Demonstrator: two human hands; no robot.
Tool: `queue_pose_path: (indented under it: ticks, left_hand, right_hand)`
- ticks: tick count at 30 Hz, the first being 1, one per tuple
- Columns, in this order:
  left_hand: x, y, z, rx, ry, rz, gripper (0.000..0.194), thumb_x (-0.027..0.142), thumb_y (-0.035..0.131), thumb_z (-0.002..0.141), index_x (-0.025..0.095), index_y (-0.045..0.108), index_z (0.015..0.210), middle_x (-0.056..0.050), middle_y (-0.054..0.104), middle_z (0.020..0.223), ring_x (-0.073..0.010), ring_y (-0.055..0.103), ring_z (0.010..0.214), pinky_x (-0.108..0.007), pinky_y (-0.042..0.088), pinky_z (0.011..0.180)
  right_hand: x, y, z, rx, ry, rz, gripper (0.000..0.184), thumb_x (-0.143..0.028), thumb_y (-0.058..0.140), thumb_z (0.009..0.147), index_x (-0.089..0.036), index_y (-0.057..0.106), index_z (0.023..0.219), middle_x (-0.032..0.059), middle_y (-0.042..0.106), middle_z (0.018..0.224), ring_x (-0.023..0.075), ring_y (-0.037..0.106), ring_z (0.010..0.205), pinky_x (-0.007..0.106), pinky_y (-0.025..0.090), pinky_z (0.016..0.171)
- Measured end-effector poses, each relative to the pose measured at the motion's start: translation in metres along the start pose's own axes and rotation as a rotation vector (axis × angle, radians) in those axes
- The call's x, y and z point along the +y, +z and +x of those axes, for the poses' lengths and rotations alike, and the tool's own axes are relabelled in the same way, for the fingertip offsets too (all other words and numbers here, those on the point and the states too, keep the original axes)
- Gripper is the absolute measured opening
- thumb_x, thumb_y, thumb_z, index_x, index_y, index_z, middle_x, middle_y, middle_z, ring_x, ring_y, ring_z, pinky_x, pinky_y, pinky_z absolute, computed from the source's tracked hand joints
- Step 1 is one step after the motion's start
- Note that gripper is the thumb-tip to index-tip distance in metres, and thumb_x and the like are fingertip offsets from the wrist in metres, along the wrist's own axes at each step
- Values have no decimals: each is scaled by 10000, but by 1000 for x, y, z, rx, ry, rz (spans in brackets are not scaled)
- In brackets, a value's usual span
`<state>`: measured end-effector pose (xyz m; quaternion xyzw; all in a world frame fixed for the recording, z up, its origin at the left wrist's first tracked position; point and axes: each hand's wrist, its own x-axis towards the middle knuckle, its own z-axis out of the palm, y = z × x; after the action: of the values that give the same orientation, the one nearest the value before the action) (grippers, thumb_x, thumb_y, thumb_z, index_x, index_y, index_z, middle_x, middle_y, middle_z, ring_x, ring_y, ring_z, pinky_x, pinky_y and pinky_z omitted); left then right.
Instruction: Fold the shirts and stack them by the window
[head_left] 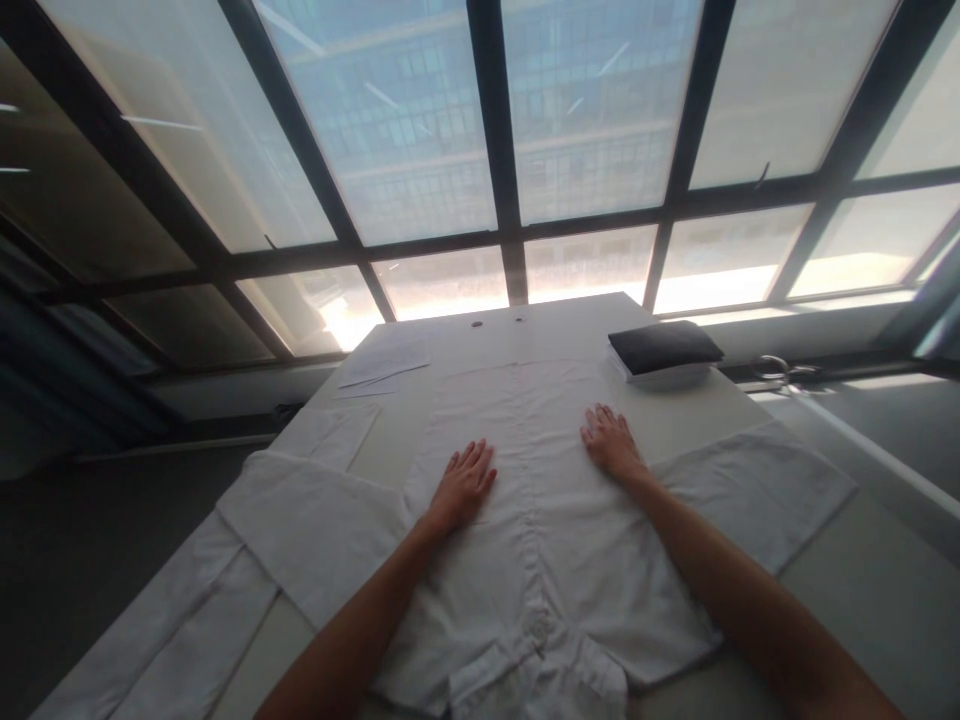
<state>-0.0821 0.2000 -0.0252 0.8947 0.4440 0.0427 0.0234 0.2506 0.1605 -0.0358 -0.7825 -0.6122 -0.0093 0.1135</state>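
A white button-front shirt (517,500) lies spread on the white table, its collar toward me and its hem at the far side. Its sleeves reach out to the left and right. My left hand (463,485) rests flat on the left half of the shirt, fingers stretched out and pointing away from me. On the right half, near the outer edge, my right hand (610,440) lies palm down with its fingers slightly spread. Neither hand holds anything. Small creases run along the button strip between the two hands.
A black folder or book (664,347) sits on white papers at the back right of the table (555,325). Loose white sheets (384,362) lie at the back left. More white cloth (176,620) hangs over the left side. Large windows (592,110) stand behind.
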Motion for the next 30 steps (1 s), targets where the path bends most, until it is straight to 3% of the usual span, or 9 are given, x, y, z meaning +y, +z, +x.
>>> queue_pose_path:
  ticks: [30]
  left_hand:
    - [-5, 5, 5, 9, 24, -16, 570, 461, 276, 1038, 231, 343, 1556, -45, 271, 1628, -228, 203, 1518, -483, 194, 1225]
  right_hand:
    - [6, -1, 3, -28, -33, 66, 528, -323, 398, 996, -126, 461, 1482, 141, 363, 1588, 244, 280, 1482, 421, 192, 1199]
